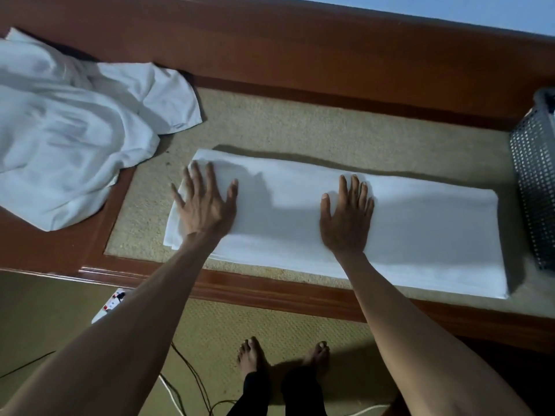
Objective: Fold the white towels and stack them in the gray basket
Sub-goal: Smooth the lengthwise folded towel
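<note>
Both palms flat, fingers spread: left hand and right hand press folded white towel, a long strip. Crumpled towels lie well left; gray basket right.

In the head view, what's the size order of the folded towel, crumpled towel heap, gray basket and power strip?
Largest: folded towel and crumpled towel heap, too alike to rank; the heap runs off the left edge.
Next: gray basket, only partly in frame.
Smallest: power strip, partly hidden.
</note>
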Action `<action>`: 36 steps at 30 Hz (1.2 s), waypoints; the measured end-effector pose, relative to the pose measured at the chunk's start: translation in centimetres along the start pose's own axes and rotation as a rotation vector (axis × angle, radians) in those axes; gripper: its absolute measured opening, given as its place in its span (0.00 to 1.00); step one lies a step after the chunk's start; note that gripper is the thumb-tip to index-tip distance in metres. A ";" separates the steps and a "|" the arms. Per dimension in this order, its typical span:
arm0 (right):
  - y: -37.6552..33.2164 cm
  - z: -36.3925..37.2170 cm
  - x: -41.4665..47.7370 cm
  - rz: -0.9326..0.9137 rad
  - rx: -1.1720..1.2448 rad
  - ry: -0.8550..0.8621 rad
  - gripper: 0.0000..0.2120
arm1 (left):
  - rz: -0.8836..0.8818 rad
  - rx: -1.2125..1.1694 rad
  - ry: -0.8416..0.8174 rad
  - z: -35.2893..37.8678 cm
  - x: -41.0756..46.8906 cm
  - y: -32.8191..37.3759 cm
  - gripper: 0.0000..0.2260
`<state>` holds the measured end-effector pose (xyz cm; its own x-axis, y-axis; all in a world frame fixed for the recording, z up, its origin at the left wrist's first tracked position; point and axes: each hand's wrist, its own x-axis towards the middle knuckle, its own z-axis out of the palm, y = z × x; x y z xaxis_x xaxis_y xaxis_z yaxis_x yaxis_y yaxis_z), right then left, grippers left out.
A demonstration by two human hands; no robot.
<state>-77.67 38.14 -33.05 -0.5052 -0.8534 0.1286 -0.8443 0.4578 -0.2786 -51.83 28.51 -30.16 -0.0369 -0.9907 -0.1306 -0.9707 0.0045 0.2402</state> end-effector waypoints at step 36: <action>7.9 -5.2 0.2 -0.308 -0.125 -0.422 0.35 | -0.486 -0.713 -0.317 -11.8 1.8 5.4 0.29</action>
<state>-85.41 42.91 -30.27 -0.1369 -0.9671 -0.2145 -0.9698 0.1750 -0.1700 -54.30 25.19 -17.80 0.1712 -0.7779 -0.6047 -0.5244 -0.5915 0.6124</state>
